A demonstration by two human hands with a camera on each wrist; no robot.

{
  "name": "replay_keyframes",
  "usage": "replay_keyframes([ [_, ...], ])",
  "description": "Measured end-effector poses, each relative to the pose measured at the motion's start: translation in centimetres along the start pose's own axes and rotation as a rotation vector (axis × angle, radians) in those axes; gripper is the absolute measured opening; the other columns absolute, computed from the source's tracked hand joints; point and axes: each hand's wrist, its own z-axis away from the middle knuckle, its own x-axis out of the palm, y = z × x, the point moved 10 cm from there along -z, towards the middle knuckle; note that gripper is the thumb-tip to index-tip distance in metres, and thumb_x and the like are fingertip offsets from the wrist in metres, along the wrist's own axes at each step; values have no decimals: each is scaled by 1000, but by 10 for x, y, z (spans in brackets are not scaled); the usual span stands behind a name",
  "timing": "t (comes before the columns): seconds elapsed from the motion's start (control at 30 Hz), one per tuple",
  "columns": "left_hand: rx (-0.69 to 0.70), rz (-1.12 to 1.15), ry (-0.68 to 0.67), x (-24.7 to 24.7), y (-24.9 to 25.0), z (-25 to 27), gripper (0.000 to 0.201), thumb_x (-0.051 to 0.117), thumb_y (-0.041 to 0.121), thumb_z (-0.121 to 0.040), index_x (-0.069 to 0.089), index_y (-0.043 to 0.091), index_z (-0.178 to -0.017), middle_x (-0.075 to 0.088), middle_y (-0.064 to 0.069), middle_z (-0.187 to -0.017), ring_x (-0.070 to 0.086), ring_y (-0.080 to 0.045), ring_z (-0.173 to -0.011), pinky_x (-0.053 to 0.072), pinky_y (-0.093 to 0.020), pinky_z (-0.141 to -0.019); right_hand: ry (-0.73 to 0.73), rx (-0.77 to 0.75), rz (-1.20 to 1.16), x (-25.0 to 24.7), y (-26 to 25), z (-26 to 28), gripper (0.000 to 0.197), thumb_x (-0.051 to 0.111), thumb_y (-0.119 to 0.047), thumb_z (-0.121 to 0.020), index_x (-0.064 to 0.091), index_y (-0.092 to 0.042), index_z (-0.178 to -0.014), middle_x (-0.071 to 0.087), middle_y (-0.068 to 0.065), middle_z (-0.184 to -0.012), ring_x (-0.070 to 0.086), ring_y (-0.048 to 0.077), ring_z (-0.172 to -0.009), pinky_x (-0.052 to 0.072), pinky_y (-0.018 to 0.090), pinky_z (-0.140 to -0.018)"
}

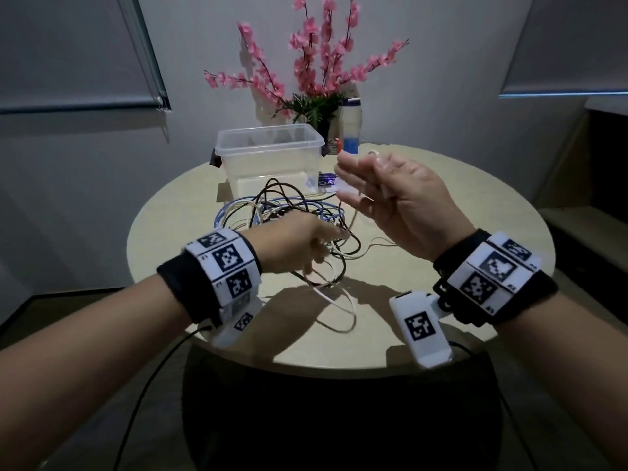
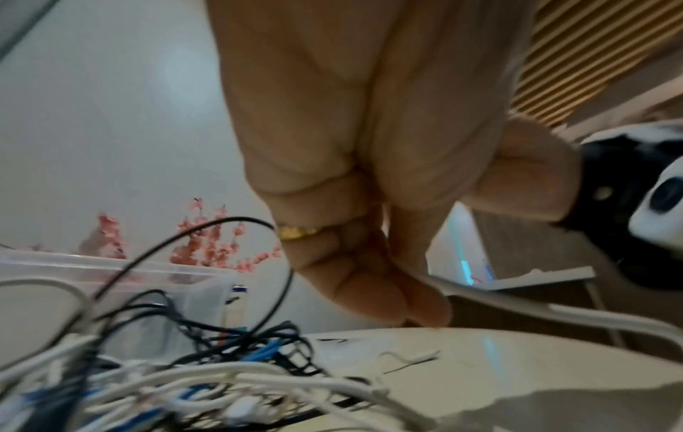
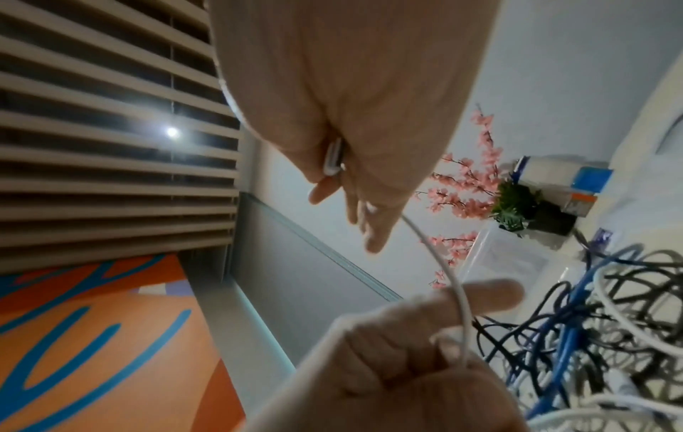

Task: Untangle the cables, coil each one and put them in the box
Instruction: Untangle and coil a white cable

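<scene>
A tangle of black, blue and white cables lies mid-table in front of a clear plastic box. My left hand reaches over the tangle's near side, its fingers curled and pinching a thin white cable. That cable runs up to my right hand, raised palm-in above the table. Its fingers are fairly straight, and its thumb clamps the cable's white plug against the palm. In the left wrist view the white cable leaves my left fingertips to the right. The box holds no coiled cable that I can see.
The round beige table carries a pot of pink flowers and a white-and-blue bottle behind the box. Small items lie to the right of the box. White cable loops trail toward the near edge.
</scene>
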Motion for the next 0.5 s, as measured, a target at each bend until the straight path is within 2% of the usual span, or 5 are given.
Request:
replay_keyframes([
  [0.07, 31, -3, -82, 10, 16, 7, 39, 50, 9, -95, 50, 23, -131, 64, 5, -82, 67, -13, -70, 50, -19, -65, 55, -64, 210, -6, 0, -1, 22, 38, -6, -101, 59, -12, -95, 52, 12, -137, 54, 14, -123, 43, 33, -106],
  [0.13, 23, -27, -133, 8, 22, 13, 24, 51, 12, -94, 54, 19, -116, 63, 7, -77, 65, -10, -66, 48, -19, -62, 105, -168, 655, -10, -8, 0, 24, 40, -5, -100, 59, -18, -95, 50, 9, -139, 47, 11, -129, 35, 24, -107],
  [0.23, -47, -233, -64, -21, 12, 18, 9, 50, 15, -92, 57, 18, -96, 61, 5, -82, 55, -11, -69, 42, -22, -58, 72, -187, 1167, -8, -9, 2, 21, 39, -7, -100, 59, -9, -107, 61, 5, -122, 56, -4, -103, 37, 6, -82],
  [0.37, -86, -126, 263, -81, -1, 25, 7, 53, 21, -95, 57, 23, -89, 62, 4, -77, 50, -6, -58, 35, -24, -50, -72, 47, 1191, -13, 14, 6, 24, 33, -11, -102, 57, -8, -104, 56, -7, -73, 53, -2, -62, 47, 23, -68],
  [0.5, -41, 251, 546, -122, -13, 28, 11, 54, 24, -96, 62, 24, -89, 62, 4, -69, 45, -3, -43, 37, -20, -43, -161, 32, 1040, 2, 15, 15, 39, 37, -33, -101, 63, -4, -95, 48, -20, -48, 47, -9, -50, 34, 10, -53],
])
